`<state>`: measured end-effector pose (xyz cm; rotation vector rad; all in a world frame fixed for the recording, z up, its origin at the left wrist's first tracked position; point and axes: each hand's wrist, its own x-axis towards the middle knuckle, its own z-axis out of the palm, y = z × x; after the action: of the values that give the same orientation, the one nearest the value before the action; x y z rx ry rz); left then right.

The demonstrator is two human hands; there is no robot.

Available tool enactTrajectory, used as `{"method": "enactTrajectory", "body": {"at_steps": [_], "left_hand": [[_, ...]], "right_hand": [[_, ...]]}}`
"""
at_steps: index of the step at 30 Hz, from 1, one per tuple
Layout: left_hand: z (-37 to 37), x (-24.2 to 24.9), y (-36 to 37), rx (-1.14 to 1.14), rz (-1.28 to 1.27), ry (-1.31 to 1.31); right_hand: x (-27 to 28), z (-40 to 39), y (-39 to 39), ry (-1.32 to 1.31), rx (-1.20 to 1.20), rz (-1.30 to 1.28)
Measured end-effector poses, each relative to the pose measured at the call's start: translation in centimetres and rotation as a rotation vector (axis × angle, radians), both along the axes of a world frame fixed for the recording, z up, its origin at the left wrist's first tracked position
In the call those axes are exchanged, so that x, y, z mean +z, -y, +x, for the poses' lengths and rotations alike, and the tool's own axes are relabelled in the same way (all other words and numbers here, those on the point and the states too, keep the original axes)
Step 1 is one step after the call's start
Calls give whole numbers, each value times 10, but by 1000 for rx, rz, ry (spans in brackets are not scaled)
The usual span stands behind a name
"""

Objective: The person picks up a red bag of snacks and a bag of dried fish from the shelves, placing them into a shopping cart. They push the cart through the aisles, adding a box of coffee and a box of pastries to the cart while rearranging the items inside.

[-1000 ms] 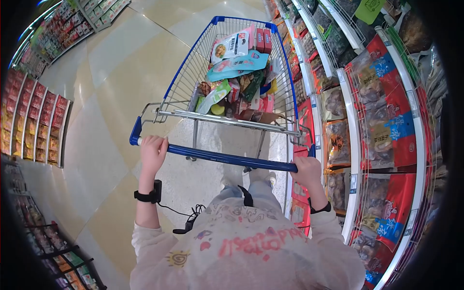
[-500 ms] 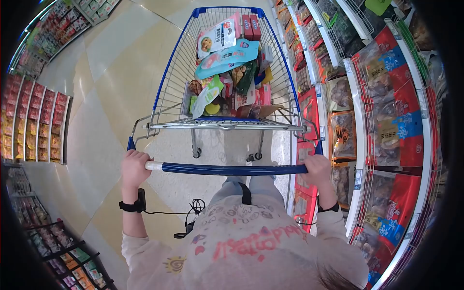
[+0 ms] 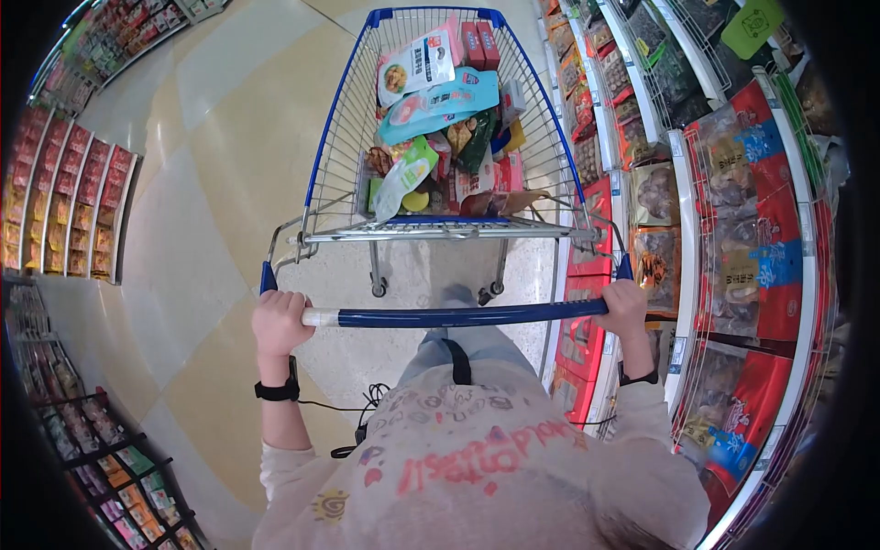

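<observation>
A shopping cart (image 3: pixel 323 174) with a blue-trimmed wire basket stands in front of me. My left hand (image 3: pixel 281 323) is wrapped round the left end of its handlebar (image 3: pixel 467 317), beside a white section. Round the right end, my right hand (image 3: pixel 625 308) is closed too. Packaged goods lie heaped in the basket: a white and pink pouch (image 3: pixel 417 66), a light-blue bag (image 3: pixel 442 103), two red boxes (image 3: pixel 480 46), and a green and white packet (image 3: pixel 405 176). Smaller packages beneath them are partly hidden.
Close on my right runs a shelf (image 3: pixel 683 202) with bagged dried foods and red packs (image 3: pixel 747 275). A rack of red and yellow packets (image 3: pixel 69 202) stands to the left, across the tiled floor (image 3: pixel 211 302). Cables (image 3: pixel 367 403) hang near my left wrist.
The cart and both my hands have shifted slightly to the right in view. The shelves have slid a little, and my legs have changed position. Both hands keep their hold on the handlebar.
</observation>
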<state>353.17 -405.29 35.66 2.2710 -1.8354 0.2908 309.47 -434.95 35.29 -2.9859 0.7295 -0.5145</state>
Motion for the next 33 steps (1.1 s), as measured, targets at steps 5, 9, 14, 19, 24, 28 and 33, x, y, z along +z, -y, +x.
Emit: {"method": "enactTrajectory", "body": {"at_steps": [5,9,14,19,24,28,33], "left_hand": [[-4,-3,1,21,-86,52],[1,-4,10,62,-28,-2],[7,5,27,103,62,-87],[17,6,33,124,93,-73],[35,-3,59,140,80,-64],[52,-13,84,149,96,-59],[52,-14,94,208,100,-46]], "right_hand": [[-5,3,17,-6,35,15],[-11,10,31,13,43,-11],[-8,28,48,72,59,-52],[-10,46,63,48,79,14],[-22,66,92,61,82,-5],[-27,89,120,42,97,-6],[-35,102,151,46,153,22]]}}
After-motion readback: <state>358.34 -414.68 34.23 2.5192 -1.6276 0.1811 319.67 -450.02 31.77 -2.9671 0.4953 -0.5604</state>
